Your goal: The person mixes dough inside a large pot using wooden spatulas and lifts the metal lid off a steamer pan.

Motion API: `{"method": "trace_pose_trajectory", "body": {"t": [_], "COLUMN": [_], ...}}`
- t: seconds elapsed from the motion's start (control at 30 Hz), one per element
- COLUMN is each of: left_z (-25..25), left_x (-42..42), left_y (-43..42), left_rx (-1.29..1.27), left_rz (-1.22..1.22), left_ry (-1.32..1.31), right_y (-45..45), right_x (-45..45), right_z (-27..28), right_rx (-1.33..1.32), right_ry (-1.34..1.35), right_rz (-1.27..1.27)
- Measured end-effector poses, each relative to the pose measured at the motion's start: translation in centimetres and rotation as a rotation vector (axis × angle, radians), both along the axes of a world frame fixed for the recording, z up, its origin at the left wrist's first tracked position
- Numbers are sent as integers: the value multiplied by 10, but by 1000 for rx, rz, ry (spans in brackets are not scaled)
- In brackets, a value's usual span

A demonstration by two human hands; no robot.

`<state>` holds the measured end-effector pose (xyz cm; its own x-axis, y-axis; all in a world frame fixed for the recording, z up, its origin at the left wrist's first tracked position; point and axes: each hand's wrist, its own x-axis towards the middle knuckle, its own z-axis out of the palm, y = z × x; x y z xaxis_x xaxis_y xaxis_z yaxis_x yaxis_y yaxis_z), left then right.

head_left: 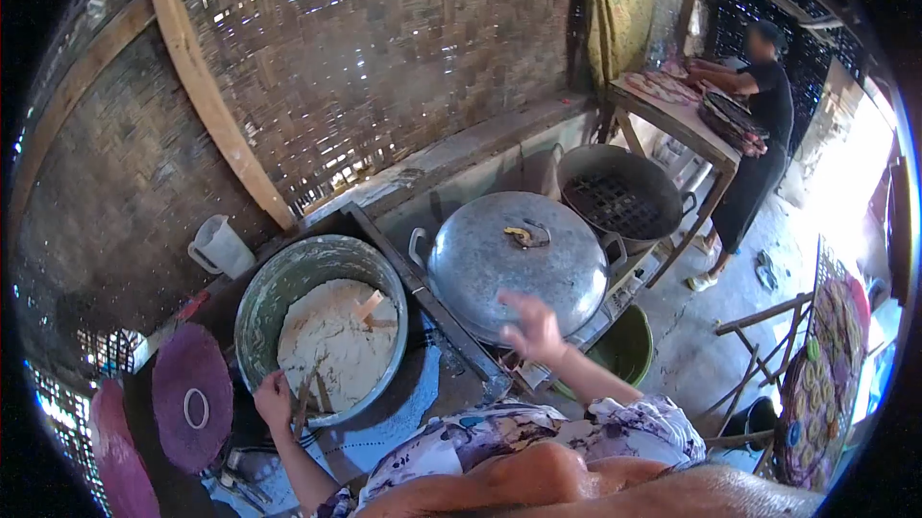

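My left hand [273, 400] is at the near left rim of a large green basin [257, 278], its fingers pressed together; what they hold, if anything, cannot be made out. Inside the basin lies a mass of pale dough or batter [331, 340]. Beside that hand, wooden sticks [309, 398] lean over the basin's near edge. A flat wooden piece [369, 305] rests on the dough's far side. Over the near side of a big round metal pot lid [480, 259], my right hand [534, 328] is raised with its fingers apart and nothing in it. Cloth is tied on the lid's handle [526, 234].
A wide dark pan [629, 196] with a grid inside stands behind the lid. Purple round trays [192, 374] are at left, by a white jug [221, 247]. A green bucket [622, 350] sits below. A co-worker [764, 96] stands at a wooden table [687, 120].
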<state>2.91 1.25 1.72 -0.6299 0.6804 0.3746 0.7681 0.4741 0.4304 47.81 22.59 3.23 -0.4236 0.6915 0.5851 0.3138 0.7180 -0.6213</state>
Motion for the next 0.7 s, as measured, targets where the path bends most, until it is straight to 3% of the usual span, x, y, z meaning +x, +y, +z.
{"method": "trace_pose_trajectory", "body": {"t": [0.13,0.2,0.3,0.4,0.5,0.63,0.7], "left_z": [-5,-7,-3,-8,-7,5,7], "left_x": [-1,-3,2,-3,-4,2,4], "left_y": [1,0,1,-3,-2,-3,-4], "left_rx": [24,14,27,53,37,-29,-18], "left_rz": [38,40,46,42,54,89,96], "left_ry": [-34,-24,-80,-56,-62,-121,-139], "right_y": [99,144,178,228,242,244,256], "right_x": [-8,-10,-17,-12,-3,6,9], "right_z": [21,10,-8,-35,-42,-33,-51], "right_rx": [272,388,216,-275,-88,-411,-367], "right_ry": [-15,-201,-540,-791,-855,-588,-531], "right_rz": [-388,-585,-746,-581,-465,-414,-431]}}
